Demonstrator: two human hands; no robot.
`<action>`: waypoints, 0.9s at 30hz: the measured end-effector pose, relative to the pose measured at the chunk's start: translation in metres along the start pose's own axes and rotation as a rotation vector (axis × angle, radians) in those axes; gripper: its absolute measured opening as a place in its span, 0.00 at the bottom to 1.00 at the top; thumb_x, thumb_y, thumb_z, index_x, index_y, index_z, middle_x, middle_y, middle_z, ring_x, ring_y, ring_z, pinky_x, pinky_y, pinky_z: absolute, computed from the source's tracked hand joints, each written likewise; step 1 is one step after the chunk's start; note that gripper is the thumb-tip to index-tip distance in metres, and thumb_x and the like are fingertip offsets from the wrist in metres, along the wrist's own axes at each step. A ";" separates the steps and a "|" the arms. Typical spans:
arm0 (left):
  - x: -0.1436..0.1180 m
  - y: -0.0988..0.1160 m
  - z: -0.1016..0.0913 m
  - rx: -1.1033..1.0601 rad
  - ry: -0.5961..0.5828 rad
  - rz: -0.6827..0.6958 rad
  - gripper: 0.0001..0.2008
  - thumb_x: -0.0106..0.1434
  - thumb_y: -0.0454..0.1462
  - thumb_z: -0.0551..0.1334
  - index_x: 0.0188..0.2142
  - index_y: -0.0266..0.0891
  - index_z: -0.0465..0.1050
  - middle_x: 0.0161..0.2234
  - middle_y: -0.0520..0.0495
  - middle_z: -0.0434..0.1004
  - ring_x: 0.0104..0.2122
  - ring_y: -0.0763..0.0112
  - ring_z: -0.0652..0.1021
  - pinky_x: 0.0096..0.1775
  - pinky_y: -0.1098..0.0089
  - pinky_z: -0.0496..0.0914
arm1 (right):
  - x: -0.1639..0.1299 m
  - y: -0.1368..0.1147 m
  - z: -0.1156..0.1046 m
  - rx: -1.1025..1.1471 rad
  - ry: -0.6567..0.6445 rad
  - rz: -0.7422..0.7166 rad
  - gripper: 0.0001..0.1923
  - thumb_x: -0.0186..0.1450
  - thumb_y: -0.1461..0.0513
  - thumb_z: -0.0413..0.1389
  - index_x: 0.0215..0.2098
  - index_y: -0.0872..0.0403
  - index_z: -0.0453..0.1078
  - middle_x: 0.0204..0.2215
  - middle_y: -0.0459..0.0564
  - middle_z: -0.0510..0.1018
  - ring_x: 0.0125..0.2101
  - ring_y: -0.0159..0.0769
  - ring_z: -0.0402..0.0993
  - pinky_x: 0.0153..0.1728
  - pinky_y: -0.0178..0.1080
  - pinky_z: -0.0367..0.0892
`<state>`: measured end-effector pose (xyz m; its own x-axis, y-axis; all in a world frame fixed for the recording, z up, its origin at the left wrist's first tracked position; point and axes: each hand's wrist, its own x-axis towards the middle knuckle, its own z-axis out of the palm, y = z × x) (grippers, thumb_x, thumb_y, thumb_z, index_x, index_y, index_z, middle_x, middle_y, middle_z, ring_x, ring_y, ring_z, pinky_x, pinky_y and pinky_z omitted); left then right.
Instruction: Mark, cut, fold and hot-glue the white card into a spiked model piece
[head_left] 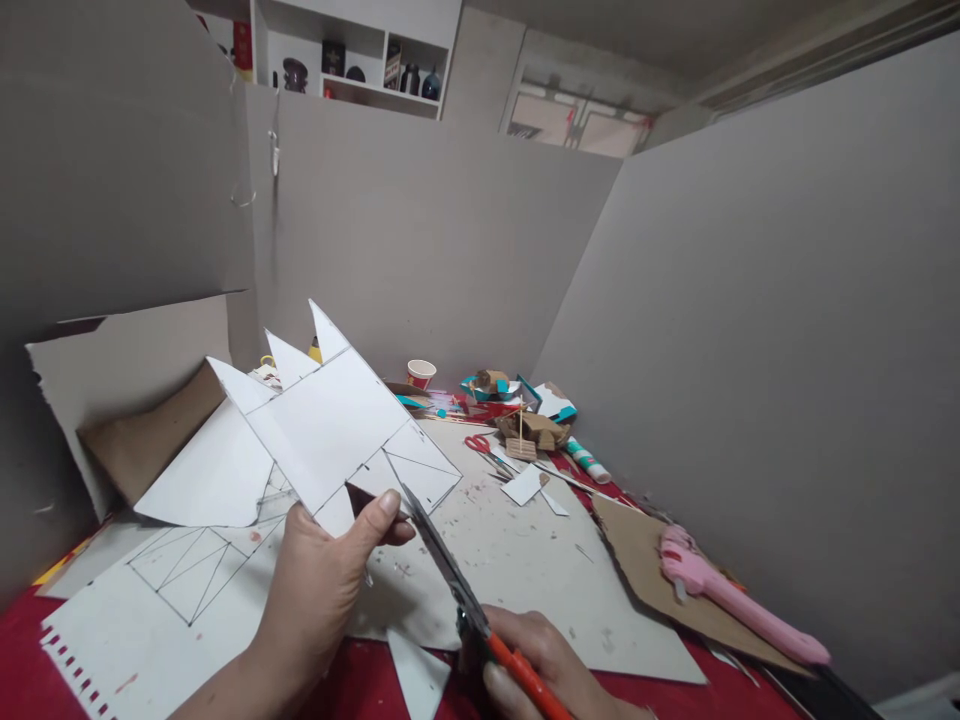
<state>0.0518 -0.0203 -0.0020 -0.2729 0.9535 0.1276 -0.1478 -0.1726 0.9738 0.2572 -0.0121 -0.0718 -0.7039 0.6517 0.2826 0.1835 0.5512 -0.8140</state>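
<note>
My left hand [319,580] grips the lower edge of a white card cut-out [330,425] with pointed flaps and drawn pencil lines, held up over the table. My right hand [544,665] holds orange-handled scissors [450,575]. Their dark blades point up and left, and the tips meet the card's lower edge just right of my left thumb. A white triangular offcut [416,675] lies below, on the red cloth between my hands.
A large marked white sheet [165,600] and a grey board [525,560] cover the red cloth. A pink glue gun [739,600] rests on brown cardboard at right. Red scissors [480,447], a glue tube [587,460], a paper cup [421,373] and cardboard scraps sit behind. Grey cardboard walls enclose the table.
</note>
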 end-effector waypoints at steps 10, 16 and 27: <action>0.001 -0.001 -0.001 -0.015 -0.013 -0.003 0.11 0.55 0.44 0.69 0.23 0.40 0.79 0.23 0.49 0.80 0.26 0.69 0.79 0.32 0.72 0.73 | -0.001 0.000 0.003 -0.023 0.013 -0.014 0.18 0.70 0.49 0.44 0.29 0.52 0.53 0.17 0.38 0.55 0.17 0.24 0.49 0.16 0.29 0.50; 0.001 0.000 -0.001 -0.098 -0.013 -0.040 0.11 0.53 0.44 0.70 0.27 0.38 0.78 0.24 0.50 0.80 0.26 0.68 0.80 0.30 0.72 0.74 | -0.003 0.006 0.004 0.034 0.020 -0.014 0.18 0.69 0.49 0.47 0.28 0.51 0.53 0.17 0.38 0.56 0.16 0.24 0.50 0.15 0.28 0.50; 0.009 -0.001 -0.013 -0.015 0.028 -0.031 0.17 0.54 0.48 0.70 0.31 0.35 0.80 0.26 0.45 0.83 0.26 0.66 0.81 0.29 0.72 0.74 | -0.004 -0.016 -0.003 -0.070 -0.010 0.102 0.23 0.69 0.44 0.42 0.30 0.53 0.58 0.21 0.41 0.55 0.21 0.27 0.49 0.20 0.32 0.51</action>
<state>0.0374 -0.0145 -0.0041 -0.2949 0.9511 0.0919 -0.1711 -0.1472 0.9742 0.2588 -0.0217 -0.0588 -0.6859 0.7012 0.1943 0.3020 0.5173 -0.8008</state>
